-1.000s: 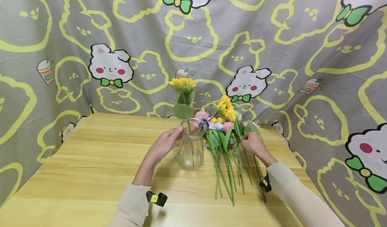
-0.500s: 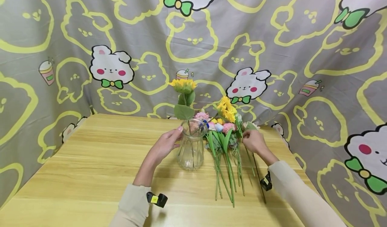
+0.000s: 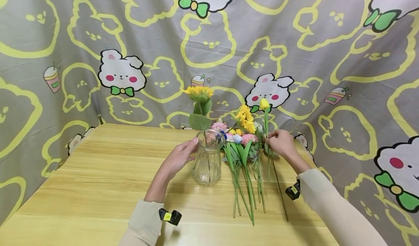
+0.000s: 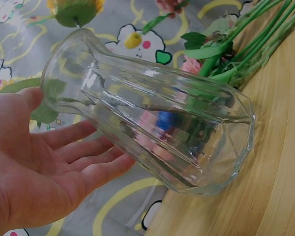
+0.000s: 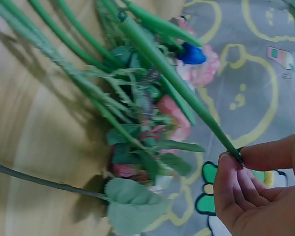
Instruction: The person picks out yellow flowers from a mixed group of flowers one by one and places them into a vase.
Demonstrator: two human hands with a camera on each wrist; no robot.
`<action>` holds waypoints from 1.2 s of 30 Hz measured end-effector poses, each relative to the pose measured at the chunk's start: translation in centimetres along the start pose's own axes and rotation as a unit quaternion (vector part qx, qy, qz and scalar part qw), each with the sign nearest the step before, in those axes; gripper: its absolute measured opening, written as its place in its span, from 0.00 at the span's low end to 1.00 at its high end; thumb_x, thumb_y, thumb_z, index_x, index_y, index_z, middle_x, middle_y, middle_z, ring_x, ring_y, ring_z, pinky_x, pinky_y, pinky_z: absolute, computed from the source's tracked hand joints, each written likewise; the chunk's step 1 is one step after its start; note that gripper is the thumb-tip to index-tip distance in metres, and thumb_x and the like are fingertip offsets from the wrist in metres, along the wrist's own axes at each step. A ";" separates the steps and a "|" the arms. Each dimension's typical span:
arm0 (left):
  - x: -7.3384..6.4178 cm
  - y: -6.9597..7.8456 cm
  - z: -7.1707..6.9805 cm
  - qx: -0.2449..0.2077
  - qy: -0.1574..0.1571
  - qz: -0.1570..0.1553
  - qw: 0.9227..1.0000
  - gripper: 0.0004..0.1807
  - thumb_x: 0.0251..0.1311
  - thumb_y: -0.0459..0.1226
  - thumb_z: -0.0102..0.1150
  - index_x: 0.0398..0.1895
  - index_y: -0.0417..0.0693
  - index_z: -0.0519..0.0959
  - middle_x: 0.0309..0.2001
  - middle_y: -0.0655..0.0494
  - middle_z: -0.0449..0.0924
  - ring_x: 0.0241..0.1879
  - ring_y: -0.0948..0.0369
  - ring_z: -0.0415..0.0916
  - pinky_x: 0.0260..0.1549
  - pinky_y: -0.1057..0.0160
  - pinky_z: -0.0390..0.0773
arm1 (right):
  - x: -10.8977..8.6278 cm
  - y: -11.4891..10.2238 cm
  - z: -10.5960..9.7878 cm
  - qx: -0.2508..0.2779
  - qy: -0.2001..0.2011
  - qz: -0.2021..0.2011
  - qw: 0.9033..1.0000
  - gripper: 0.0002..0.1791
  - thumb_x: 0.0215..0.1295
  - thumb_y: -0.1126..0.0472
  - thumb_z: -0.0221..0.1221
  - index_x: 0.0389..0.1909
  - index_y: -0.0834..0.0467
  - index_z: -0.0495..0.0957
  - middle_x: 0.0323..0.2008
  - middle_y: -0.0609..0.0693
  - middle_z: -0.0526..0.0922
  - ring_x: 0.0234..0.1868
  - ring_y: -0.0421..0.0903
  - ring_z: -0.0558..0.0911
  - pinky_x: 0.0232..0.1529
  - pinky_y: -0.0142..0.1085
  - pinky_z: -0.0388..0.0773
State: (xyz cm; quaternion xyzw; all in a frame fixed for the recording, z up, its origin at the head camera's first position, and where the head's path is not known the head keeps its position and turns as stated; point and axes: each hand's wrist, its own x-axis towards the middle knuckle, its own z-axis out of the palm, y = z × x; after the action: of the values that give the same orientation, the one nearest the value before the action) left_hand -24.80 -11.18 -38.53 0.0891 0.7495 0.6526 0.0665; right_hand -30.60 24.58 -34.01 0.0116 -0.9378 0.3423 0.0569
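A clear glass vase (image 3: 207, 167) stands upright on the table, holding one sunflower (image 3: 198, 93) with broad green leaves. My left hand (image 3: 179, 157) is at the vase's left side, thumb at the rim; in the left wrist view its fingers (image 4: 83, 147) extend nearly straight along the glass. Raised over the table's right part, my right hand (image 3: 280, 143) pinches the stem of a yellow tulip (image 3: 264, 104), whose bloom points up. The right wrist view shows the green stem (image 5: 187, 96) between thumb and fingertips.
Right of the vase lies a pile of artificial flowers with long green stems (image 3: 247, 191). Among them are a second sunflower (image 3: 245, 118) and pink blooms (image 3: 249, 139). A dark stem (image 3: 280, 193) lies furthest right. Behind the table hangs a patterned curtain (image 3: 157, 31).
My right hand has lifted the yellow tulip up out of the pile and shifted slightly right and up; its bloom now shows above the hand. The left hand stays at the vase.
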 end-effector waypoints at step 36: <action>-0.2 0.1 0.0 0.001 0.001 0.002 1.000 0.40 0.74 0.63 0.41 0.74 0.42 0.67 0.73 0.39 0.66 0.74 0.46 0.63 0.70 0.47 0.72 | -4.4 -16.0 -6.5 0.075 0.190 -0.213 0.955 0.11 0.68 0.61 0.56 0.46 0.59 0.82 0.34 0.56 0.90 0.26 0.31 0.83 0.34 0.30 0.80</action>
State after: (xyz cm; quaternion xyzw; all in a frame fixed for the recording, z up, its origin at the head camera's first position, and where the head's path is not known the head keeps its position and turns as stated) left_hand -24.59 -11.17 -38.41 0.0898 0.7502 0.6520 0.0639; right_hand -24.66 16.39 -19.35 0.1501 -0.8570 0.3875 0.3048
